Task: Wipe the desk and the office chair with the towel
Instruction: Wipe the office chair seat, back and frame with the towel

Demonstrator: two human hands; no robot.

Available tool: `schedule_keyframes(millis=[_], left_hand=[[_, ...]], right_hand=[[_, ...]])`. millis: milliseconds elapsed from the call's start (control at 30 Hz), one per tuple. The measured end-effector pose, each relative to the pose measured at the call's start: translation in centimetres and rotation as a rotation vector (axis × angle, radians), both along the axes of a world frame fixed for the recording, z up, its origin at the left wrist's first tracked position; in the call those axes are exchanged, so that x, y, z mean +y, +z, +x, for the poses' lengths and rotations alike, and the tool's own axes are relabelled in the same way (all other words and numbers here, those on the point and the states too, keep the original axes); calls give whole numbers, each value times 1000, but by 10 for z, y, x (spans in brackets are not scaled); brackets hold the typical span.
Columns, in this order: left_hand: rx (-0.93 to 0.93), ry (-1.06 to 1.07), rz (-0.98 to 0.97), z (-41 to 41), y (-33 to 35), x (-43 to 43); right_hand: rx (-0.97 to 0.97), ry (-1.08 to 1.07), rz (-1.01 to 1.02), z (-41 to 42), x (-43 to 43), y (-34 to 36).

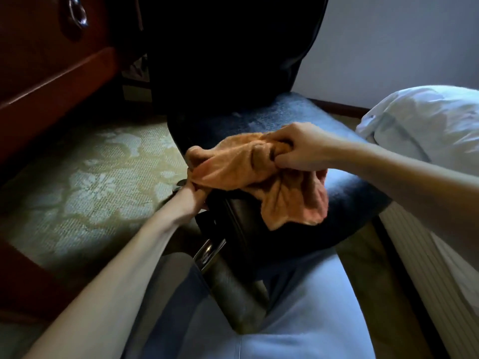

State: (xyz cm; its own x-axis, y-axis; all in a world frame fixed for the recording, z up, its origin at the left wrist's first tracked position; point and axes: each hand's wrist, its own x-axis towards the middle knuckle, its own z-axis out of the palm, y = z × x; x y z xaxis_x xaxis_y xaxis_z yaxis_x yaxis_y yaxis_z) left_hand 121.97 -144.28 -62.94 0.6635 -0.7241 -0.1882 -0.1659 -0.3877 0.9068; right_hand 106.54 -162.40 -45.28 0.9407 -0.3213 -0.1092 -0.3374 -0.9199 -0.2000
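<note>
**Towel stretched over the chair arm, both hands gripping**

I hold the towel [233, 169] between two fists, pulled across the near side of the office chair [298, 110], where the seat meets the armrest [228, 286]. My right hand [303, 149] has its fingers curled tight into a bunched fold and its thumb tucked under, so the cloth gathers into a thick pad I can press down. My left hand [195, 193] is mostly buried under the towel's far end. What shows of its fingers is curled into the cloth at the top of the armrest, though I cannot tell how the thumb lies.

I judge this two-handed grip is meant to keep the cloth taut, so it drags along the arm's edge rather than sliding loose. A free corner hangs down over the seat's front.

The towel is orange terry, soft and heavily creased. The seat is dark blue fabric with a nubbly, slightly worn surface and a rounded edge. The armrest looks like dark grained leather, with a polished metal bracket [208, 252] low on its side. The backrest rises black and featureless in shadow.

The desk [46, 81] stands to my left in glossy reddish wood, well apart from the towel, so I read this as the chair part of the job. Pale floral carpet [90, 177] lies below, and white bedding [427, 120] is just beside the chair on my right.
</note>
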Motion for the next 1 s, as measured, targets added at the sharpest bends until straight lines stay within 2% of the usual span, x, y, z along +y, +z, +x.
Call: schedule_keyframes(millis=[67,133,233,300,367,433,533,567,633,700,733,800,833,900,967,1000], left_hand=[[-21,37,-27,-7,-3,-6],[-4,85,-100,-22,2,-19],[51,74,-199,-48,6,-49],[136,92,-196,-64,11,-75],[237,137,-174,-78,8,-101],[327,161,-251,-98,1,-113],[473,151,-360,-113,-2,-106],[486,157,-366,-109,-3,-101],[537,147,-384,-95,-4,-86],[606,203,-384,-73,1,-68],[617,284,-379,-58,3,-60],[605,498,-392,-25,10,-46],[594,585,-411,-7,15,-40],[526,681,-435,26,33,-37],[375,718,-396,54,49,-41],[285,729,-367,65,58,-45]], right_hand=[[3,-6,-119,3,-14,-12],[48,-14,-146,5,-25,-28],[-34,-130,-177,-8,-41,-44],[-87,-213,-197,-23,-45,-56],[-118,-237,-198,-38,-44,-59],[-93,-192,-185,-54,-43,-56],[-16,-151,-46,-73,-46,-40],[-68,-177,39,-74,-49,-36],[-356,-271,176,-69,-57,-37],[-596,-415,175,-51,-62,-47],[-600,-484,152,-38,-60,-54],[-441,-587,28,-13,-44,-71],[-381,-570,-39,-2,-31,-78],[-370,-379,-74,17,-4,-84],[-314,-119,-24,31,11,-81],[-311,-71,22,37,12,-76]])
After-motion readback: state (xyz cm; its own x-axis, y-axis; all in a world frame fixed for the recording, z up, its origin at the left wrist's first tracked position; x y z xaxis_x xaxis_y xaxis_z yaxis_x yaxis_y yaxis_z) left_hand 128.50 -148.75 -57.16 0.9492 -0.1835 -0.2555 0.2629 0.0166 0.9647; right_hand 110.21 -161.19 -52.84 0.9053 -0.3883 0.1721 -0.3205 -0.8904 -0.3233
